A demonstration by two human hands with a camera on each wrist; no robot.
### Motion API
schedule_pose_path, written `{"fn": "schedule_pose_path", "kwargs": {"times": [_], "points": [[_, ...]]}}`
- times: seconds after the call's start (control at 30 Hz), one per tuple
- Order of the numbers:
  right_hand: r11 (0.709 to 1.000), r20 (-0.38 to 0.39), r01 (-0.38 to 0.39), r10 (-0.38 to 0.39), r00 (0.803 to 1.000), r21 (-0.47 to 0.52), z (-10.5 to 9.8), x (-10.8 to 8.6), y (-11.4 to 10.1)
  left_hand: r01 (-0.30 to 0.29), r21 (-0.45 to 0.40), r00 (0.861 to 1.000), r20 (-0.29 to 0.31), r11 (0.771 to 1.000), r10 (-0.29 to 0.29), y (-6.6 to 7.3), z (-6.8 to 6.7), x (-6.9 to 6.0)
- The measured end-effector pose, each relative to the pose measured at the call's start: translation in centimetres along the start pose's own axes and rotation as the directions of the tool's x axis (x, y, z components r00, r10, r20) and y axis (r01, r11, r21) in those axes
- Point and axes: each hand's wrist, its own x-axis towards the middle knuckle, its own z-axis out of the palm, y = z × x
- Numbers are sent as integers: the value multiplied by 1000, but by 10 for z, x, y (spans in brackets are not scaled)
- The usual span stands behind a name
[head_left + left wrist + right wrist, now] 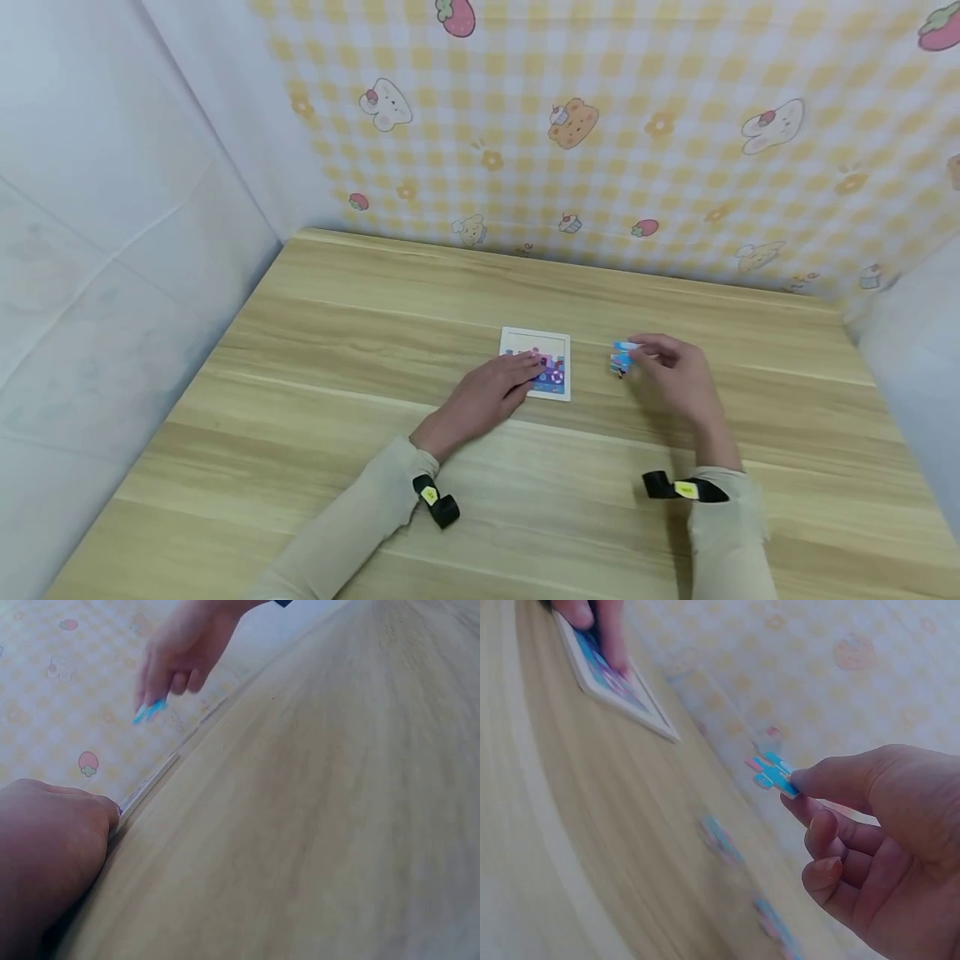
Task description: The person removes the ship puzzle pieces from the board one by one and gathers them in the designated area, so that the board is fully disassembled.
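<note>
A white-framed puzzle tray [566,367] lies on the wooden table, its lower part filled with purple, pink and blue pieces and its upper part bare. My left hand [487,396] rests on the tray's left side, fingers extended over the picture. To the right of the tray, my right hand [678,379] pinches a blue puzzle piece [775,774] between thumb and index finger, held above the table in the right wrist view. Beneath it two loose pieces [721,840] lie on the table, blurred. The left wrist view shows the right hand [187,652] raised with the blue piece [150,712].
The wooden table [337,333] reaches back to a yellow checked cloth [510,125] with cartoon prints. A white cloth [112,250] hangs along the left side. Both wrists wear black straps over the light sleeves.
</note>
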Motion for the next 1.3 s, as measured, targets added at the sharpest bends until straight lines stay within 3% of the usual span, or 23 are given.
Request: {"fn": "schedule_pose_path", "kwargs": {"times": [0.23, 0.47, 0.67, 1.07, 1.3], "points": [[986, -88, -157, 152, 984, -50, -52, -24, 26, 8, -5, 1000, 10, 1000, -8, -5, -2, -2], [956, -108, -282, 273, 956, -81, -70, -39, 57, -13, -14, 1000, 2, 1000, 13, -4, 0, -2], [946, -120, -302, 289, 950, -117, -73, -38, 68, -6, -28, 1000, -8, 1000, 6, -3, 2, -3], [921, -146, -300, 270, 952, -248, -68, -34, 69, -2, -26, 1000, -13, 1000, 2, -4, 3, -1], [916, -152, -257, 219, 964, -308, -70, -34, 70, -25, -26, 999, -27, 999, 24, -3, 2, 0]]}}
